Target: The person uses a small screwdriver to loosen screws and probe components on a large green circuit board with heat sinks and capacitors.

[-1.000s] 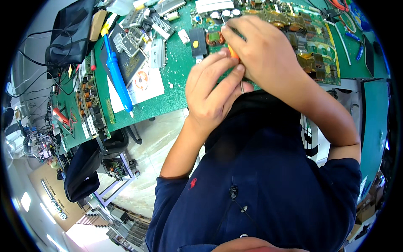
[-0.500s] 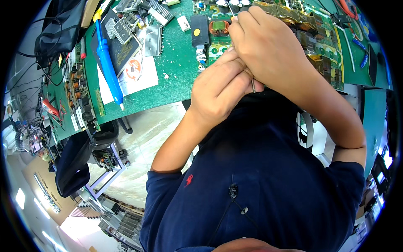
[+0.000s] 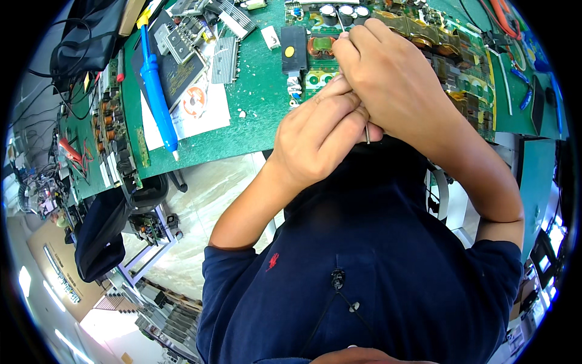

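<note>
My left hand and my right hand are pressed together in front of a large green circuit board, both with curled fingers. From the right hand's fingertips a thin metal rod points toward the round capacitors on the board. A metal end also sticks out below the left fingers, apparently of the same rod; its middle is hidden by the hands. Beside the fingers, the board carries a black block with a yellow dot and a copper-wound coil.
Left on the green mat lie a blue desoldering pump, finned heatsinks, a white paper and a small white piece. Toward the right are a blue-handled tool and red cable. Another board stands far left.
The view has shifted slightly. Both hands have come a little closer to me relative to the board, still pressed together, and more of the rod shows beyond the right fingertips.
</note>
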Tool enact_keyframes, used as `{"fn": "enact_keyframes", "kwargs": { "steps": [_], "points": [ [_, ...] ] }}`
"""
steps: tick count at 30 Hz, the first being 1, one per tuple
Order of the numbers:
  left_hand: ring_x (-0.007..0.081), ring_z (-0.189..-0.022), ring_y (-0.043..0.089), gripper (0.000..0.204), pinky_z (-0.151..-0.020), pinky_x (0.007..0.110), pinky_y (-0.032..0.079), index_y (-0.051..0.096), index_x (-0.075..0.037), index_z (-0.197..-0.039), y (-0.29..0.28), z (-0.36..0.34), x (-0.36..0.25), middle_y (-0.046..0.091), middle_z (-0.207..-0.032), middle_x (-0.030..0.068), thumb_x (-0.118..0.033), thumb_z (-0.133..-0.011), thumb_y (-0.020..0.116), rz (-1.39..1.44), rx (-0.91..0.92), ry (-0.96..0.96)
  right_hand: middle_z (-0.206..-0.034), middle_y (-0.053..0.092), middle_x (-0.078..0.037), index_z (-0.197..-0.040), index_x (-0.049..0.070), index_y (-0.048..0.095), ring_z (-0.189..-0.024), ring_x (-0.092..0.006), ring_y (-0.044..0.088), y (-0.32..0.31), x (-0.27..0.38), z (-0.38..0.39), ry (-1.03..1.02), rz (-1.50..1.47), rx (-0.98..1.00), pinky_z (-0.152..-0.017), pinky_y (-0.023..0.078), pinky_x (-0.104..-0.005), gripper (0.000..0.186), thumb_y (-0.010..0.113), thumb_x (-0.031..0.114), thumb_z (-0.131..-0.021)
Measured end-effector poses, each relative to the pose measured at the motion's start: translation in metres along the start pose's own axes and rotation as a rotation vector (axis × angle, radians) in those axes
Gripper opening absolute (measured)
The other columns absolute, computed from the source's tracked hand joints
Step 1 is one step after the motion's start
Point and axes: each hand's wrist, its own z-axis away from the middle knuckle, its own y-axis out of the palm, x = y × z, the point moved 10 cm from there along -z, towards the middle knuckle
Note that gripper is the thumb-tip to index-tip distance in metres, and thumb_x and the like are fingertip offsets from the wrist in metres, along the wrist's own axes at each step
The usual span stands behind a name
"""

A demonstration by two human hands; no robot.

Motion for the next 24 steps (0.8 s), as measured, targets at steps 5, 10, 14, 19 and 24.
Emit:
{"fn": "enact_keyframes", "kwargs": {
  "steps": [5,10,14,19,24],
  "points": [
    [0.0354,-0.096,0.075,0.030,-0.076,0.038,0.064,0.072,0.004,-0.093,-0.003,0.005,0.004,0.069,-0.094,0.0154,-0.008,-0.068,0.086,-0.005,-0.048,-0.045,-0.081,0.062,-0.009,-0.088,0.003,0.063,-0.082,-0.0240,0.062,-0.006,0.002,-0.004,-0.043,0.039,-0.074,-0.072,0.052,-0.0324,0.022,0.071,0.018,-0.074],
    [0.0371,-0.102,0.074,0.028,-0.084,0.041,0.063,0.074,0.002,-0.102,0.000,0.009,0.006,0.071,-0.111,0.0184,-0.007,-0.078,0.085,0.069,-0.038,-0.111,-0.087,0.064,-0.008,-0.091,0.003,0.067,-0.087,-0.0228,0.063,-0.013,0.001,0.000,-0.003,0.112,-0.118,-0.076,0.052,-0.0318,0.023,0.072,0.018,-0.073],
    [0.0401,-0.110,0.071,0.029,-0.093,0.047,0.060,0.072,0.003,-0.101,-0.001,0.010,0.009,0.070,-0.114,0.0204,-0.011,-0.079,0.084,0.115,-0.048,-0.153,-0.106,0.066,-0.014,-0.110,-0.003,0.069,-0.104,-0.0286,0.063,-0.019,0.001,0.008,0.052,0.101,-0.160,-0.090,0.053,-0.0361,0.043,0.072,0.018,-0.073],
    [0.0429,-0.113,0.069,0.034,-0.101,0.051,0.055,0.070,0.006,-0.105,-0.005,0.014,0.013,0.068,-0.120,0.0262,-0.015,-0.082,0.084,0.140,-0.141,-0.174,-0.115,0.067,-0.019,-0.121,-0.008,0.066,-0.113,-0.0343,0.064,-0.023,0.005,0.012,0.024,0.000,-0.191,-0.098,0.053,-0.0417,0.055,0.073,0.019,-0.073],
    [0.0423,-0.115,0.069,0.036,-0.100,0.053,0.057,0.069,0.004,-0.099,-0.002,0.013,0.013,0.069,-0.116,0.0227,-0.017,-0.074,0.085,0.143,-0.151,-0.196,-0.108,0.067,-0.017,-0.110,-0.005,0.067,-0.105,-0.0311,0.064,-0.023,0.006,0.007,-0.023,0.002,-0.185,-0.091,0.054,-0.0384,0.043,0.071,0.016,-0.073]
  ]
}}
